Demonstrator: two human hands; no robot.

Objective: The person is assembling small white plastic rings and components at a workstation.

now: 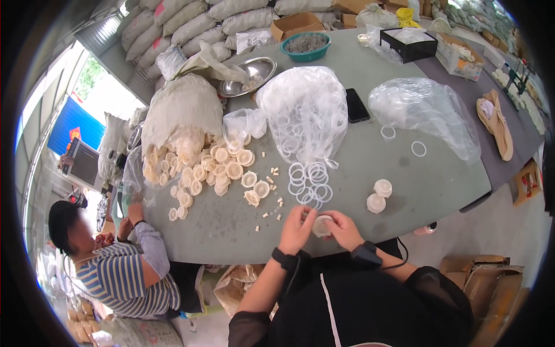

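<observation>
At the table's near edge I hold a round cream plastic cap between both hands. My left hand closes on its left side, with the thumb pointing toward it. The fingers of my right hand grip the cap's right side. Just beyond my left hand lie several loose translucent rings, spilling from a clear plastic bag full of rings. Two pale caps rest on the table to the right of my hands. A heap of cream caps spreads at the left, with small plugs scattered beside it.
A sack pours caps onto the green table. Around it are a phone, a metal bowl, a green basin and another clear bag. A co-worker sits at the left edge.
</observation>
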